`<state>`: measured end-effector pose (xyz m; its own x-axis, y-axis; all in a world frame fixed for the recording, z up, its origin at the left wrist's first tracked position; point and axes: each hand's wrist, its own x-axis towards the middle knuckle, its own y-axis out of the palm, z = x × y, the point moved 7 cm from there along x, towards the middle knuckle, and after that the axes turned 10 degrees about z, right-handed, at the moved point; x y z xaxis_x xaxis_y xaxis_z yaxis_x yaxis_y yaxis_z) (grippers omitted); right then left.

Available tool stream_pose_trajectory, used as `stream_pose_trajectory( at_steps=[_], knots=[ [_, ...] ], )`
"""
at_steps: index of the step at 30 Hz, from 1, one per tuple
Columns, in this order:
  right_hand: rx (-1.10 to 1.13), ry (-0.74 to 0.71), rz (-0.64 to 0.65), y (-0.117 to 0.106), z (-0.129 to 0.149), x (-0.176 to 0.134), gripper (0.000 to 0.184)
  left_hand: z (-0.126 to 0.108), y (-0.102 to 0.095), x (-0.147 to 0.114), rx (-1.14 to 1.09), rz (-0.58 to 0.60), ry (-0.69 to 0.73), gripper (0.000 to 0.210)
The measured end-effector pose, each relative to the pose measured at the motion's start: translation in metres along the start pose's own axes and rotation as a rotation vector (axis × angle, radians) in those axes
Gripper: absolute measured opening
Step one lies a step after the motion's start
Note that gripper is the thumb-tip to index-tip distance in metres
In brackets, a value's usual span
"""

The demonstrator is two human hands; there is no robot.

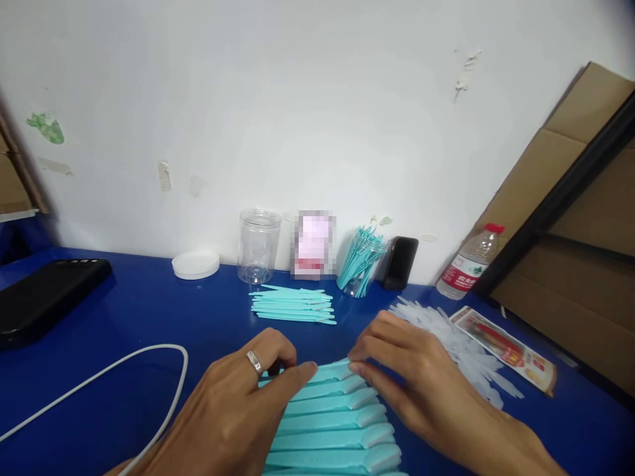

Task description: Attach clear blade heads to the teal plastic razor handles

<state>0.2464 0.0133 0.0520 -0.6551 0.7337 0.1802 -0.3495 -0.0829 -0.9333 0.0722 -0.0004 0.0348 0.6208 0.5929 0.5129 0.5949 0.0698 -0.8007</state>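
Note:
A row of teal eyebrow razors (332, 420) lies side by side on the blue table, their wider ends toward the right. At the far end of this row, my right hand (401, 370) pinches the wide tip of a razor between thumb and fingers. My left hand (243, 390), with a ring on one finger, is closed over the handle side of the same razor, thumb along it; its other fingertips are hidden. Behind the row sits a smaller stack of teal razors (292, 305). White translucent blade covers (456, 340) are heaped beside my right hand.
Along the wall stand a clear jar (258, 248), a blurred phone-like screen (312, 244), a jar of thin teal sticks (362, 261), a black phone (401, 263) and a water bottle (469, 264). A white lid (196, 265), black power bank (54, 291), white cable (149, 349) and printed packet (506, 347) lie about.

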Motion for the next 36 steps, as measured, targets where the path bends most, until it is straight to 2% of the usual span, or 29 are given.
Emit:
stream_pose_trajectory(
  at_steps=[3,7,11,16,19,22,25,28,30,33,36],
  knots=[
    [-0.045,0.021,0.048,0.000,-0.004,0.000,0.020,0.004,-0.001,0.000,-0.076,-0.003,-0.027,0.032],
    [0.101,0.095,0.002,-0.012,-0.028,0.001,0.017,0.026,-0.009,0.003,-0.145,-0.091,-0.125,0.027],
    [0.259,0.191,0.020,-0.011,-0.052,0.001,0.015,0.059,-0.004,0.009,-0.209,-0.018,-0.245,0.014],
    [0.312,0.144,0.006,-0.003,-0.043,0.001,0.014,0.090,-0.004,0.006,-0.261,-0.075,-0.412,0.026],
    [0.301,0.114,-0.019,-0.001,-0.035,0.000,0.016,0.101,-0.007,0.002,-0.337,-0.135,-0.511,0.034],
    [0.330,0.104,-0.019,0.002,-0.033,0.000,0.015,0.098,-0.008,0.003,-0.331,-0.127,-0.521,0.032],
    [0.321,0.103,-0.074,-0.001,-0.034,-0.002,0.015,0.082,-0.004,0.009,-0.334,-0.026,-0.439,0.024],
    [0.221,0.034,-0.168,-0.006,-0.030,-0.003,0.016,0.062,-0.001,0.012,-0.340,0.073,-0.342,0.025],
    [0.249,0.062,-0.129,-0.003,-0.034,-0.003,0.013,0.050,-0.006,0.012,-0.269,0.049,-0.264,0.027],
    [0.409,0.220,0.020,0.010,-0.047,-0.002,0.009,0.034,-0.011,0.009,-0.111,0.005,-0.109,0.016],
    [0.419,0.273,0.080,0.010,-0.050,-0.003,0.011,0.030,-0.008,0.005,-0.138,0.017,-0.039,0.020]
  ],
)
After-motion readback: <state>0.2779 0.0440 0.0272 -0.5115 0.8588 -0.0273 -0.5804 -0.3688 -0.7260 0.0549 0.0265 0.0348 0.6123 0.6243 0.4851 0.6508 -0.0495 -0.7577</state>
